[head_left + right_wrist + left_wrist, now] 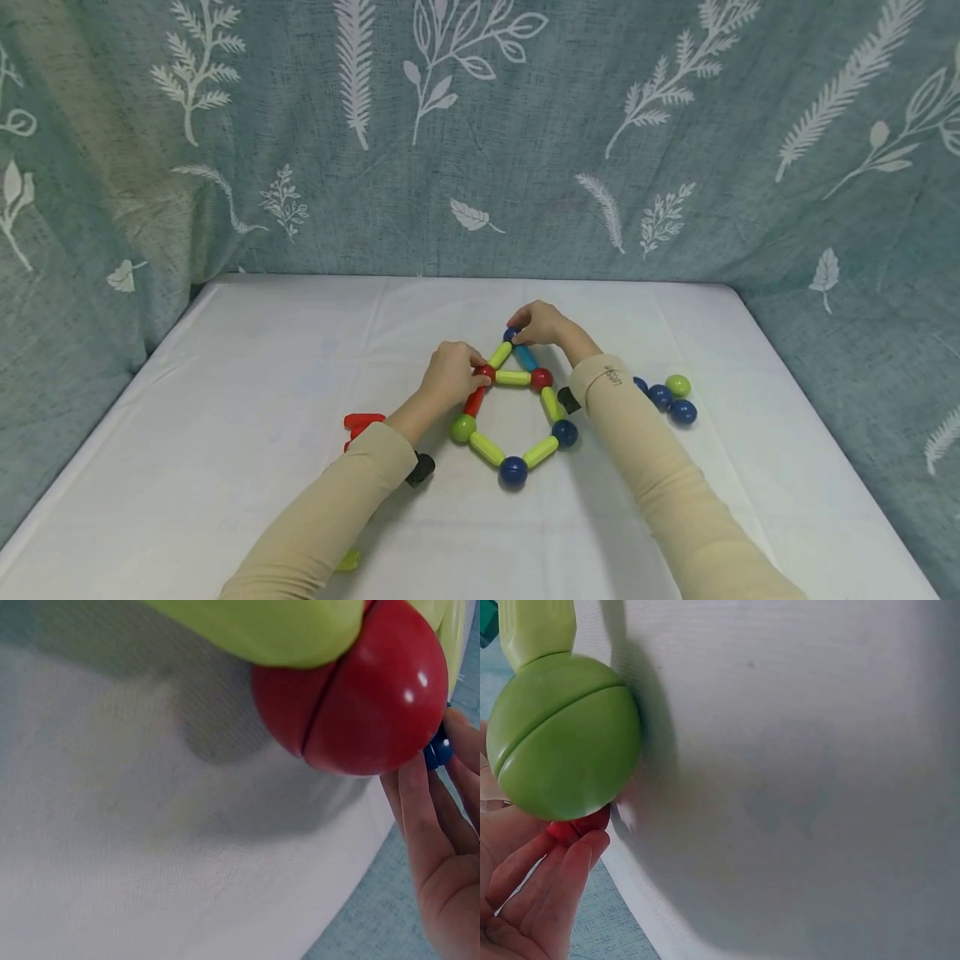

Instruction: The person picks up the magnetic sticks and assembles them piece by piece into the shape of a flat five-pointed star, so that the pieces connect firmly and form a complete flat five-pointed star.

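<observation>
The frame (513, 378), tip toward far edge of the worktop (262, 350), looks closed; with fingers, left hand (447, 372) pinches a red ball (489, 372), right hand (547, 323) a blue ball (511, 336). Loose balls (661, 397) and red rods (364, 420) lie unused.

The right hand (543, 323) partly hides the blue ball (510, 335) nearest the tabletop's (300, 342) far edge; the left sleeve (330, 512), some red pieces (365, 419).

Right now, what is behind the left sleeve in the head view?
Red pieces, a yellow-green piece and a black object show past the left sleeve; whatever it covers is hidden.
</observation>
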`<state>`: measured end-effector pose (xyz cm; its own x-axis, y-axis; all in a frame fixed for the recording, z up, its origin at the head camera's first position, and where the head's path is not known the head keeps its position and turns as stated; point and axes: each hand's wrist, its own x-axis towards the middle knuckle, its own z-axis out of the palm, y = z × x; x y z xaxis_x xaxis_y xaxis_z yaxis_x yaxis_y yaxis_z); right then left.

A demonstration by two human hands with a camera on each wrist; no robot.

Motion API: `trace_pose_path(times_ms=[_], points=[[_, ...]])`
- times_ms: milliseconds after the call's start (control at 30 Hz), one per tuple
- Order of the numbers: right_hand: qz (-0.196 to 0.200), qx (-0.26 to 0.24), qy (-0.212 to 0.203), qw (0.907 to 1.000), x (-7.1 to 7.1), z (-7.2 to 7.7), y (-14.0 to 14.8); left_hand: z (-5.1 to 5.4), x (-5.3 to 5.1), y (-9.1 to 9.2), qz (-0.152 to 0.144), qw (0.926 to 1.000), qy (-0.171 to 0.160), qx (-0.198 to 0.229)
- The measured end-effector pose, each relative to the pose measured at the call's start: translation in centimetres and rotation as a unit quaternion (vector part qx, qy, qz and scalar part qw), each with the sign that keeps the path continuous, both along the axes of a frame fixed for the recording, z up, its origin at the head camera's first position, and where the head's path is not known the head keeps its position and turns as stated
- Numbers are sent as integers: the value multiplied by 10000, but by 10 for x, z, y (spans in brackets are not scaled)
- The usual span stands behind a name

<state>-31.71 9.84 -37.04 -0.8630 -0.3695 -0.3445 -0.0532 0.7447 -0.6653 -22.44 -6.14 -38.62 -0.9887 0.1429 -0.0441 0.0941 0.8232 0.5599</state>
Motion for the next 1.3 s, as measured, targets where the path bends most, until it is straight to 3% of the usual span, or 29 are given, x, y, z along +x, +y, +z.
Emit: trace_pose_path(times_ms=[333,633,967,1100,1300], points=[[335,-618,135,9974,12,2,26,0,1,0,-41,10000,12,-82],[710,-1283,471,9881,55,-1,71,1,2,1,-15,10000,-16,-82],[627,-1720,192,9829,100,-12,95,-1,2,0,-11,9999,-50,-96],[413,-1721,72,9842,115,-20,94,-1,2,0,0,9999,-48,-151],[144,-1140,414,9925,125,-30,88,-1,1,0,-12,9995,64,-308]])
